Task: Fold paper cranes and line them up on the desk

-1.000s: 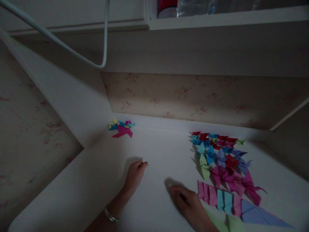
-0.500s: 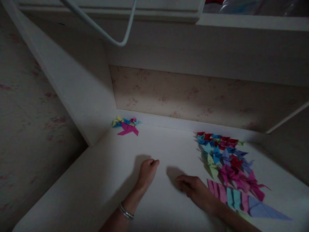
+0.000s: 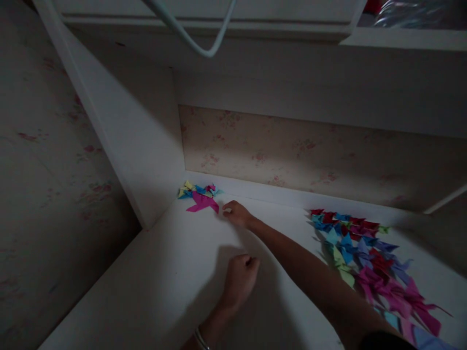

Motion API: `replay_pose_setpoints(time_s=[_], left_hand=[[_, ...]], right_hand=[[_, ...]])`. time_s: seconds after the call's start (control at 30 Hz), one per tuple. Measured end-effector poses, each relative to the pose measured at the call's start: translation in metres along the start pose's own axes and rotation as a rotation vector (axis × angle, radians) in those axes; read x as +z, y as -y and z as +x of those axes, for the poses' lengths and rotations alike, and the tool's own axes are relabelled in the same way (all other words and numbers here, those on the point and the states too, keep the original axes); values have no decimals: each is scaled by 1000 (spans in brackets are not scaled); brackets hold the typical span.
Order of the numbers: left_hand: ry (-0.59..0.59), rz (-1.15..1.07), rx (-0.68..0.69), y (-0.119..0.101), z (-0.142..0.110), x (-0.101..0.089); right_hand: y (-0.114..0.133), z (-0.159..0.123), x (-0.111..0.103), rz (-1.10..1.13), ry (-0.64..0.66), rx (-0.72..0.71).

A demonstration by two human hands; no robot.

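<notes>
Low over the white tabletop, my left hand is curled in a fist, with nothing visible in it. My right hand reaches across to the back left. Its fingers are bent, with a small gap between thumb and forefinger, and they hold nothing that I can see. Just left of those fingertips lies a magenta folded-paper bird. Behind it, small yellow, blue and pink paper birds cluster in the corner. Rows of paper birds in red, blue, green and pink lie under and beyond my right forearm.
A white side panel bounds the tabletop on the left. Along the back runs a low white ledge below floral wallpaper. Overhead are a cabinet and a pale looped cord. Folded paper pieces lie at lower right.
My right hand has swung from the right middle of the table to the back left, beside the magenta bird. My left fist stays low. The view has shifted a little left.
</notes>
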State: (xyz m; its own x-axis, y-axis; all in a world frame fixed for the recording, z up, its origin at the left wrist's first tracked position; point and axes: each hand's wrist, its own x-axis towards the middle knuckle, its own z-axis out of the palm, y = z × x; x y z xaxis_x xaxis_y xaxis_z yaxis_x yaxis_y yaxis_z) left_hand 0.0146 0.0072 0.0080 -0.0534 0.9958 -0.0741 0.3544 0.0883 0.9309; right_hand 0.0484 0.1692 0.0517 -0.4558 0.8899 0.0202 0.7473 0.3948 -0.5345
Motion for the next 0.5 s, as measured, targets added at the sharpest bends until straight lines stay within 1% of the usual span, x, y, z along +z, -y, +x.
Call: replay_pose_setpoints(time_s=[0.1,0.2,0.3,0.37,0.5], left_hand=[[29,44,-15,-1,0,0],[81,8,7,-1,1,-1],[121,-31,-3,-2,2,-2],[134,-12,-17,-5,1,-3],[161,68,-37,-9,0,-5]], right_hand=[[22,37,13,-95,11,-20],[34,63,25,-180,-3,37],[37,81,32,-243,-16,118],[35,90,34,-274,-16,155],[33,100,35,-317,-23,166]])
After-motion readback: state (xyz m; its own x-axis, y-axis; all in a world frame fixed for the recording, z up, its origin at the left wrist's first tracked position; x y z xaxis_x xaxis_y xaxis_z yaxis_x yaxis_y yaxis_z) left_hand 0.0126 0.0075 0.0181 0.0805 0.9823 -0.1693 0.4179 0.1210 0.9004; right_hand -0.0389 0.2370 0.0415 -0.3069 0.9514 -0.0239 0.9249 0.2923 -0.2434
